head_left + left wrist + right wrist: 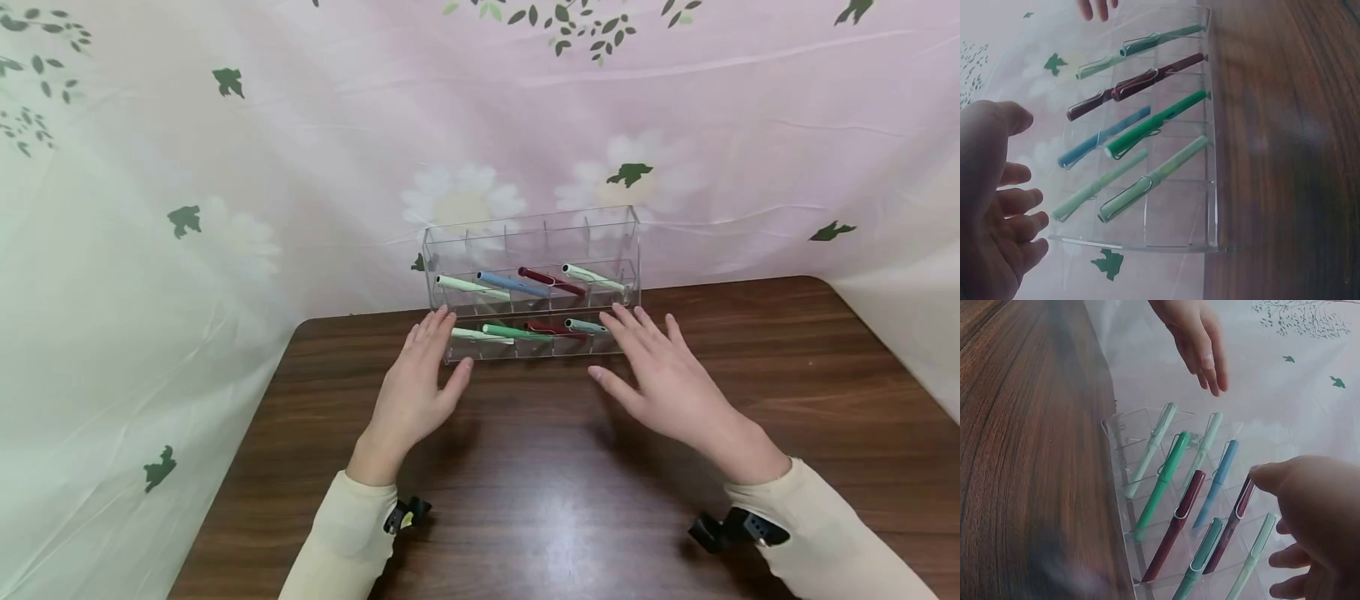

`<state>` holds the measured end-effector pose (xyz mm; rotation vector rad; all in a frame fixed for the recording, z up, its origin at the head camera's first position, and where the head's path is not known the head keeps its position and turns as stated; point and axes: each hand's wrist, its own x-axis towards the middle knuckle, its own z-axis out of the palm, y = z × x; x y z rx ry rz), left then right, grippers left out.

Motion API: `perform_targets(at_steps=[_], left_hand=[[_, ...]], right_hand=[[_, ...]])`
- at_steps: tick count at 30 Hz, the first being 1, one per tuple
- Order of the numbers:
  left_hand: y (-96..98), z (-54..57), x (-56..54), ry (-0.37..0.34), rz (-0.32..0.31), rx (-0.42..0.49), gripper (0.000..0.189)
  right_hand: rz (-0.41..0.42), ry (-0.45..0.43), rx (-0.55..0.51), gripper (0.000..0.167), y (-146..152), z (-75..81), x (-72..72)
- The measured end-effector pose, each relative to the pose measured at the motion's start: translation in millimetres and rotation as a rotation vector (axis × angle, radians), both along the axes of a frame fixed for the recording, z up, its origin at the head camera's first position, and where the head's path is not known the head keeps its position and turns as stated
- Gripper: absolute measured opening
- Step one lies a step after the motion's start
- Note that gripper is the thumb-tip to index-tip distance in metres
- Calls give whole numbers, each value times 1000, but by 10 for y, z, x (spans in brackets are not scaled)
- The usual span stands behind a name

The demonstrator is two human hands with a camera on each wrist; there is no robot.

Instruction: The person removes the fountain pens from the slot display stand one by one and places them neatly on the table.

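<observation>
A clear stepped pen rack (534, 354) with dividers stands at the back of the table. In its upper row lean a pale green pen (467, 287), a blue pen (512, 284), a dark red pen (551, 281) and another pale green pen (594, 277). The lower row has a whitish-green pen (1154, 178), a green pen (1157, 125), a dark red pen (1174, 528) and a teal pen (1200, 559). My left hand (414, 392) hovers by the rack's left end, fingers extended. At the right end my right hand (667, 383) spreads its fingers, holding nothing.
Brown wood-grain table (525, 483) spreads in front of the rack. A pale curtain (337, 167) with leaf and flower prints hangs right behind it and along the sides. Each sleeve carries a black wrist strap (738, 531).
</observation>
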<state>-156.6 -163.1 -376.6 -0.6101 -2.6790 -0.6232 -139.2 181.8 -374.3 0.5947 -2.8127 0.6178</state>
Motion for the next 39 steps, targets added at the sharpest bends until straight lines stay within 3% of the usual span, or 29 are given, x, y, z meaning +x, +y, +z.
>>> perform_targets(at_steps=[7, 13, 20, 24, 30, 39], left_hand=[[-114, 44, -23, 40, 6, 149, 54], [-251, 41, -135, 100, 42, 300, 42], [-368, 1, -251, 75, 82, 421, 33], [-409, -38, -334, 31, 108, 445, 32], [-446, -128, -485, -91, 142, 484, 35], [-463, -242, -706, -235, 164, 517, 45]], right_hand=[[-8, 77, -142, 61, -2, -13, -62], [-24, 183, -259, 43, 28, -86, -148], [4, 215, -351, 35, 80, -151, -277], [19, 201, -392, 32, 78, -190, -340], [11, 129, -448, 28, 102, -275, -463], [17, 10, -443, 30, 110, -334, -626]])
